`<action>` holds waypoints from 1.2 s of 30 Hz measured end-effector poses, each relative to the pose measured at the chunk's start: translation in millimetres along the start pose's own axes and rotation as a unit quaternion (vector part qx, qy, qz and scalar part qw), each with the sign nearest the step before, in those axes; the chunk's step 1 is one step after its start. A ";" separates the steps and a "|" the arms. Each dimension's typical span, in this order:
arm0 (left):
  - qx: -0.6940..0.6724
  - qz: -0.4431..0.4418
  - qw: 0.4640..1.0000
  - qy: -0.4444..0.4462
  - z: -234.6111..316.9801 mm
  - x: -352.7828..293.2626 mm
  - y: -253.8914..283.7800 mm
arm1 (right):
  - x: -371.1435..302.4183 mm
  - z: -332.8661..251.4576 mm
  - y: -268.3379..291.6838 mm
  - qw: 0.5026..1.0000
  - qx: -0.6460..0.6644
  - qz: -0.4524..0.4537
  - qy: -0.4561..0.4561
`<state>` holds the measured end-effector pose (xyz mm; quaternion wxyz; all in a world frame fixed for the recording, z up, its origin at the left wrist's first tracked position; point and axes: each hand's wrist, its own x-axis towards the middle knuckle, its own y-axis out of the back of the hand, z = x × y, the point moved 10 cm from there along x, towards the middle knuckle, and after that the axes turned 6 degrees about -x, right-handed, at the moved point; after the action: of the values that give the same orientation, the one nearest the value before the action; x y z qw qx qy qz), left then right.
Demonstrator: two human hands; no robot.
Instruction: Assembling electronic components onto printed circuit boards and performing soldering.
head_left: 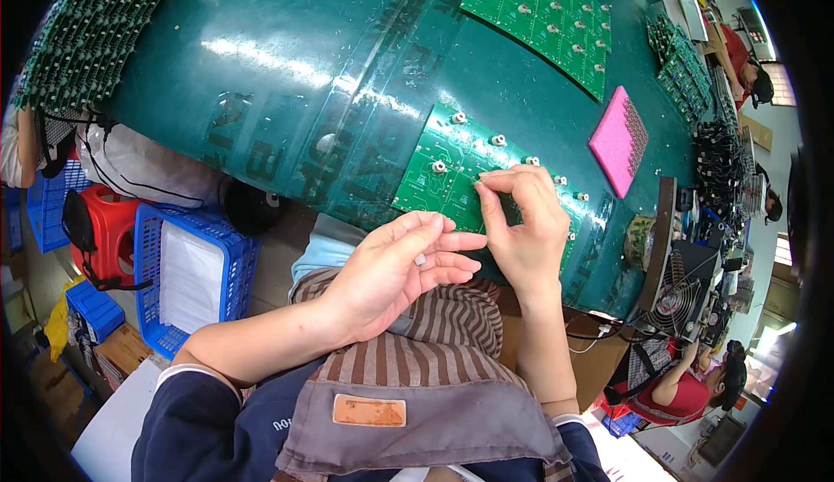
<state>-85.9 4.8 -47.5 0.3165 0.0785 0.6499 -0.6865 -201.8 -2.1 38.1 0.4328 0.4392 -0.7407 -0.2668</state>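
A green circuit board [423, 188] lies on the table beneath my hands, with several small white-and-metal round parts [499, 141] standing on it. Over the board, my right hand [534, 234] pinches thumb and index finger together; a tiny dark bit shows at the tips, too small to name. My left hand [378, 265] is turned palm up at the board's near edge, fingers partly curled. A small white part [420, 260] rests in it, and its thumb tip lies close to the index finger. The right hand hides part of the board.
A pink foam block [608, 143] with rows of small pins lies right of the board. Beyond is a larger green board panel [539, 13]. Stacked circuit boards [95, 30] stand far left. Blue baskets [149, 282] and a red stool [109, 230] are below left. A fan [673, 295] and co-workers are at right.
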 end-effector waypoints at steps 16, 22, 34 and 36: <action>0.113 0.033 0.993 0.023 -6.6 -1.8 -4.0 | -15.3 170.0 125.5 0.912 -0.279 0.216 -0.206; 0.119 -0.014 0.991 0.055 -15.8 3.0 -5.1 | -11.7 218.2 126.5 0.912 -0.264 0.150 -0.275; 0.101 -0.008 0.994 0.026 -15.8 14.1 -7.2 | -35.1 46.4 41.2 0.898 0.359 0.042 -0.249; 0.094 -0.012 0.995 0.020 -16.9 15.7 -8.6 | -49.4 20.8 22.8 0.863 0.446 0.009 -0.236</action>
<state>-107.9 15.1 -50.8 0.2864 0.1136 0.5897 -0.7465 -217.7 52.6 25.7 0.0051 0.5021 -0.8648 0.0003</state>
